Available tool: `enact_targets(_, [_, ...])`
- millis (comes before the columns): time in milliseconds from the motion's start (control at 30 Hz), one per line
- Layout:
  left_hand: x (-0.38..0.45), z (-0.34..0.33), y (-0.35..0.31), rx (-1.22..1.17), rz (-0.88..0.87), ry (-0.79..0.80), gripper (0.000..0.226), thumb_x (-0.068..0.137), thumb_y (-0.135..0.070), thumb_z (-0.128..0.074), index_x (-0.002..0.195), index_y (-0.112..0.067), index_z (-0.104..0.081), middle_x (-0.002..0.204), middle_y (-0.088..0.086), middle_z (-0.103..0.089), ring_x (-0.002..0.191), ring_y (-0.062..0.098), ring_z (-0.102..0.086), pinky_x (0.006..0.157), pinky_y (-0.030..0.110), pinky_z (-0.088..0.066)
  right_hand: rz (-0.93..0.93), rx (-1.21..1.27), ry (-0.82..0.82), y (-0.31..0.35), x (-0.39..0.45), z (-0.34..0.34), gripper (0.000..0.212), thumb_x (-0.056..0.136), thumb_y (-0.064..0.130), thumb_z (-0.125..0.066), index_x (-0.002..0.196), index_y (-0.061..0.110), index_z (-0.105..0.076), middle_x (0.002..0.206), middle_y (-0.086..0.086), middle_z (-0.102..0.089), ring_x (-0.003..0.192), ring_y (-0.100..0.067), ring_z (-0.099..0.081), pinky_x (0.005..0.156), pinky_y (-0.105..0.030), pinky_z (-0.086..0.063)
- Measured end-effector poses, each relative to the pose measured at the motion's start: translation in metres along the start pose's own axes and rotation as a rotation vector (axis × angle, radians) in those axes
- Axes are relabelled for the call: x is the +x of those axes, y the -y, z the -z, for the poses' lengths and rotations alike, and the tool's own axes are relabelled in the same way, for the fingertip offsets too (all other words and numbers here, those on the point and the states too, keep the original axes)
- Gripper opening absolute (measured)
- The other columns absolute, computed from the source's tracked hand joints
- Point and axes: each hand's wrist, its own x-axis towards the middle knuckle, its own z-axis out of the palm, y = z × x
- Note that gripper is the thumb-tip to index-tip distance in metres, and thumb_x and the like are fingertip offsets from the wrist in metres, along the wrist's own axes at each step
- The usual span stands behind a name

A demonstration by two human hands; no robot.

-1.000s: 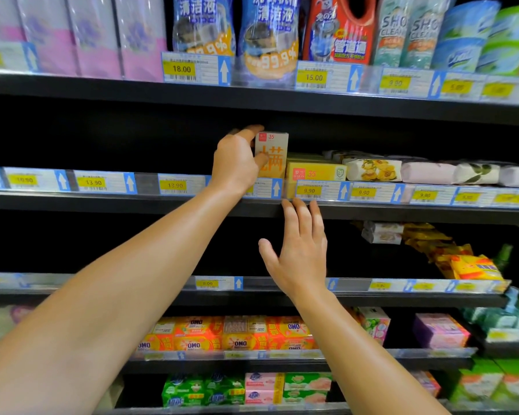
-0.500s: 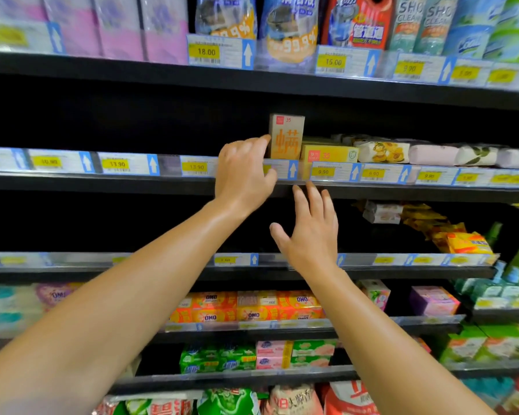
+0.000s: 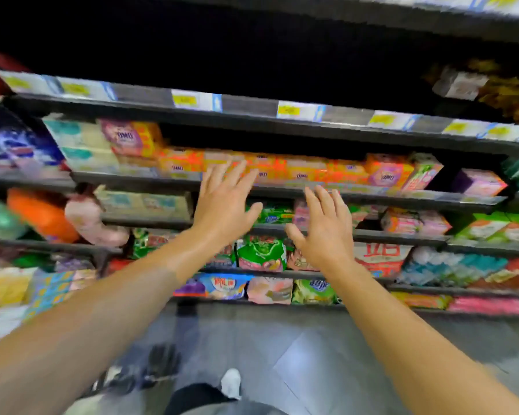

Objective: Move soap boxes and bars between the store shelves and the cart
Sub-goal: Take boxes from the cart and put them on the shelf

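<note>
Both hands are held out with fingers spread and nothing in them: the left hand (image 3: pixel 222 205) lies across the front edge of the shelf (image 3: pixel 372 195) that carries the row of orange soap boxes (image 3: pixel 306 170), its fingertips in front of that row. The right hand (image 3: pixel 324 232) hovers just below that shelf edge, in front of the green and pink packs (image 3: pixel 270 214) one level down. The picture is blurred, so contact with the boxes cannot be told.
</note>
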Motion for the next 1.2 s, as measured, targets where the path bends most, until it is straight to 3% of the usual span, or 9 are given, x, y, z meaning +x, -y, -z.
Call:
enact_targets(200, [-0.149,-0.024,0.022,0.046,0.156,0.149,0.068,0.08,-0.051,-0.055,0.14,-0.019,-0.052,0.148,0.008,-0.047,0.135,0.035,-0.039,0.114,0.053,-0.027,0.109,0.028,0.153,0.034,-0.097,-0.05,0.079,0.081,0.053,-0.057,0.147,0.012,-0.044,0.152,-0.014,-0.042,0.144,-0.04,-0.029,0.115,-0.057,-0.028])
enact_targets(400, [-0.284,-0.019,0.047,0.054,0.357,0.266,0.067,0.078,-0.051,-0.054,0.136,-0.018,-0.056,0.144,0.009,-0.051,0.132,0.037,-0.043,0.112,0.054,-0.027,0.23,0.069,0.422,0.093,-0.188,-0.089,0.08,0.089,0.056,-0.052,0.155,0.016,-0.028,0.162,-0.007,-0.024,0.151,-0.035,-0.01,0.122,-0.05,-0.009])
enact_targets(633, [-0.417,0.01,0.12,0.067,0.576,0.283,0.069,0.077,-0.055,-0.044,0.132,-0.016,-0.061,0.135,0.012,-0.059,0.123,0.037,-0.051,0.103,0.053,-0.039,0.451,0.056,0.565,0.209,-0.252,-0.112,0.082,0.092,0.054,-0.055,0.158,0.023,-0.018,0.165,-0.001,-0.014,0.153,-0.028,0.0,0.122,-0.047,-0.003])
enact_targets(1000, [-0.533,0.097,0.3,0.052,0.659,0.293,0.074,0.081,-0.057,-0.033,0.14,-0.017,-0.053,0.143,0.011,-0.052,0.131,0.039,-0.043,0.106,0.059,-0.036,0.461,0.066,0.643,0.432,-0.296,-0.167,0.08,0.093,0.054,-0.053,0.157,0.022,-0.019,0.164,-0.002,-0.017,0.152,-0.027,-0.005,0.122,-0.045,-0.005])
enact_targets(1200, [-0.543,0.116,0.374,0.06,0.676,0.27,0.067,0.083,-0.053,-0.046,0.14,-0.018,-0.053,0.144,0.009,-0.051,0.133,0.036,-0.042,0.11,0.054,-0.028,0.439,0.063,0.668,0.502,-0.282,-0.187,0.08,0.094,0.055,-0.053,0.157,0.021,-0.018,0.164,-0.003,-0.018,0.151,-0.028,-0.01,0.122,-0.045,-0.009])
